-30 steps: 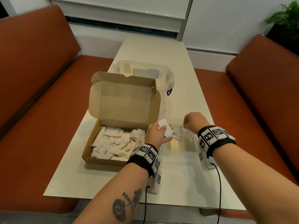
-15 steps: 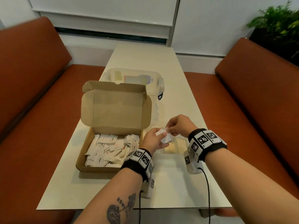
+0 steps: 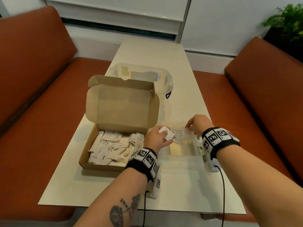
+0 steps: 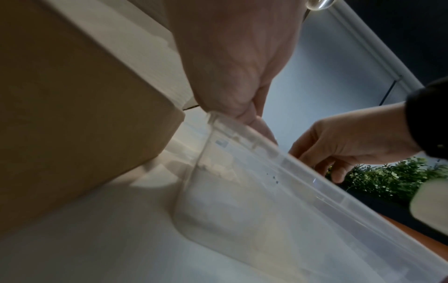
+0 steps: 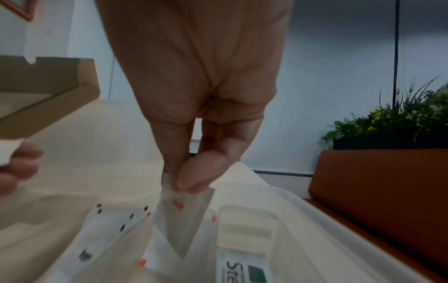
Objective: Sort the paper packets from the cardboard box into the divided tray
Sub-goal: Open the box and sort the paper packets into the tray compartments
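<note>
here the right hand (image 5: 194, 107) pinches one paper packet (image 5: 183, 216) by its top corner over the clear divided tray (image 4: 278, 201), right of the cardboard box (image 3: 105, 164). the left hand (image 3: 158, 138) grips more packets (image 3: 166, 134) at the tray's left edge. the tray's dividers are hard to make out through the plastic; print on the packets in the box (image 3: 113, 148) is too small to read.

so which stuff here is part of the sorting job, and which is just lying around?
Job:
- cardboard box of packets
- divided tray
- packets in left hand
- packet pinched by right hand

Lying about:
- lidded clear tub behind the box
- plant
- benches
</note>
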Tool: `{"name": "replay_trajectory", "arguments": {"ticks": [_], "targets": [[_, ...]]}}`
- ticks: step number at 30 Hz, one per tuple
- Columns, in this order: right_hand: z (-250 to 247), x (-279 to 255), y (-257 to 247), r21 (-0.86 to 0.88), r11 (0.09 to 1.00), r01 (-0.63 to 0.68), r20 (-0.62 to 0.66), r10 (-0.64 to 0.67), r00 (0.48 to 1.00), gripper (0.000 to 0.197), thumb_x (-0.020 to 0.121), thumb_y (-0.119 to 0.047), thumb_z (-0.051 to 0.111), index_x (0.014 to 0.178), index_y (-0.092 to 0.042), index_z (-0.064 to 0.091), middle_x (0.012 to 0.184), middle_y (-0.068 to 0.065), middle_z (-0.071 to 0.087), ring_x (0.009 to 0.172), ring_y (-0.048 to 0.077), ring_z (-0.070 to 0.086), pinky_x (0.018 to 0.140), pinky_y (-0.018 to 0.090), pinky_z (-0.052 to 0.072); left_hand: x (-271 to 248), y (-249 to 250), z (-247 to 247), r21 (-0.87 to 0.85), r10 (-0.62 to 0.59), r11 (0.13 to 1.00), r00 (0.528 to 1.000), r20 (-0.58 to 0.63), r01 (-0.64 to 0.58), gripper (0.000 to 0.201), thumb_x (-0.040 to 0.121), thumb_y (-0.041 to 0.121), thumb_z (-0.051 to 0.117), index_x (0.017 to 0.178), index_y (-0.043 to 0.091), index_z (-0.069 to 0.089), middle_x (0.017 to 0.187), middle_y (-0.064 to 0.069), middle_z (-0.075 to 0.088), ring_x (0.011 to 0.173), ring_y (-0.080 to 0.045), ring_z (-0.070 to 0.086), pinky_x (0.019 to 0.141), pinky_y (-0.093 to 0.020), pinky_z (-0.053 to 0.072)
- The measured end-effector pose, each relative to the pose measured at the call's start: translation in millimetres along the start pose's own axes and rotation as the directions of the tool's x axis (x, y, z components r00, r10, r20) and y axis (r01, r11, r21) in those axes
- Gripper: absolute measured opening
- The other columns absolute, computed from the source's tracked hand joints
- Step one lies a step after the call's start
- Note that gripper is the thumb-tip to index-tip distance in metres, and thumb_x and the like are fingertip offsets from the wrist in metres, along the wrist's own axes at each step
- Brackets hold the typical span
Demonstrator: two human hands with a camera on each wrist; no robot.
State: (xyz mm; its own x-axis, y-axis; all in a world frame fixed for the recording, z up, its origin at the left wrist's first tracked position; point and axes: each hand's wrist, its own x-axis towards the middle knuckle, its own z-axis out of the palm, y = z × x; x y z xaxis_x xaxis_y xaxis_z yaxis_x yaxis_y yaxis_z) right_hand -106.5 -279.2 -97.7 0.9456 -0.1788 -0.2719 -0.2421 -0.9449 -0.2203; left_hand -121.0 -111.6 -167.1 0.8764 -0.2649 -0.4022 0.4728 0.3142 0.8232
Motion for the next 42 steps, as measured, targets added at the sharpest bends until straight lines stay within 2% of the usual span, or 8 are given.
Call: {"name": "replay_trajectory", "arguments": {"ticks": [7,17,22,26,30,35,38,42], "targets": [[13,6,-14,-0.127,0.992,-0.012,0.076,0.022,0.997,0.024,0.091,0.002,0.049,0.107,0.0,0.067,0.109,0.02,0.067,0.1,0.034,0.065,0.091,0.037,0.052,3,-2,-2,0.035,-0.01,0.999,1.0,-0.02,0.011,0.018,0.096,0.002,0.045,0.109,0.009,0.055,0.126,-0.025,0.055,0.108,-0.036,0.062,0.064,-0.028,0.059],[14,13,-19,-0.207,0.978,0.017,0.079,0.0,0.997,0.022,0.086,0.002,0.053,0.101,0.0,0.069,0.105,0.017,0.068,0.099,0.031,0.064,0.087,0.034,0.053,4,-2,-3,0.057,-0.004,0.998,1.0,-0.011,0.005,0.018,0.096,0.002,0.046,0.109,0.01,0.055,0.124,-0.024,0.057,0.104,-0.033,0.065,0.072,-0.032,0.059],[14,12,-19,-0.216,0.976,0.039,0.062,-0.026,0.998,0.023,0.085,0.004,0.051,0.101,0.001,0.068,0.107,0.019,0.067,0.101,0.032,0.062,0.085,0.034,0.051,3,-2,-1,0.129,0.029,0.991,0.999,-0.02,-0.026,0.016,0.092,0.0,0.05,0.095,0.014,0.056,0.123,-0.026,0.058,0.11,-0.038,0.061,0.087,-0.05,0.054],[14,10,-18,-0.186,0.981,0.045,0.06,-0.035,0.998,0.021,0.085,0.005,0.051,0.097,0.0,0.067,0.107,0.018,0.066,0.101,0.031,0.062,0.085,0.033,0.051,2,-2,-2,0.166,0.031,0.986,0.999,-0.021,-0.028,0.016,0.091,0.0,0.052,0.1,0.012,0.057,0.121,-0.023,0.06,0.111,-0.036,0.061,0.089,-0.052,0.053],[14,9,-16,-0.04,0.998,0.051,0.031,-0.05,0.998,0.007,0.086,-0.002,0.058,0.083,-0.007,0.061,0.096,0.015,0.068,0.087,0.029,0.068,0.079,0.034,0.057,2,-1,-1,0.178,0.009,0.984,1.0,-0.02,-0.005,0.025,0.092,0.002,0.054,0.117,0.004,0.054,0.123,-0.022,0.058,0.108,-0.033,0.06,0.084,-0.045,0.057],[12,-4,-19,0.365,0.927,0.084,-0.013,-0.086,0.996,0.012,0.086,-0.016,0.066,0.079,-0.007,0.067,0.067,0.003,0.066,0.052,0.009,0.062,0.051,0.018,0.051,-2,4,2,0.088,-0.026,0.996,0.999,-0.026,0.028,0.014,0.094,0.004,0.054,0.108,0.006,0.055,0.111,-0.019,0.058,0.092,-0.027,0.062,0.067,-0.029,0.06],[12,-15,-21,0.484,0.868,0.109,0.07,-0.162,0.984,0.01,0.085,-0.012,0.067,0.075,-0.012,0.066,0.069,0.001,0.066,0.055,0.005,0.063,0.052,0.013,0.051,-4,5,3,0.085,-0.026,0.996,0.999,-0.036,0.029,0.011,0.094,0.005,0.055,0.105,0.006,0.055,0.106,-0.016,0.06,0.089,-0.025,0.064,0.066,-0.028,0.06],[17,-25,-20,0.561,0.82,0.113,0.039,-0.162,0.986,0.006,0.086,-0.008,0.064,0.081,-0.007,0.066,0.075,0.008,0.067,0.06,0.013,0.065,0.062,0.022,0.058,-4,4,3,0.104,-0.013,0.994,0.999,-0.052,0.019,0.01,0.093,0.006,0.057,0.103,0.007,0.057,0.107,-0.018,0.06,0.094,-0.027,0.063,0.068,-0.029,0.06]]}}
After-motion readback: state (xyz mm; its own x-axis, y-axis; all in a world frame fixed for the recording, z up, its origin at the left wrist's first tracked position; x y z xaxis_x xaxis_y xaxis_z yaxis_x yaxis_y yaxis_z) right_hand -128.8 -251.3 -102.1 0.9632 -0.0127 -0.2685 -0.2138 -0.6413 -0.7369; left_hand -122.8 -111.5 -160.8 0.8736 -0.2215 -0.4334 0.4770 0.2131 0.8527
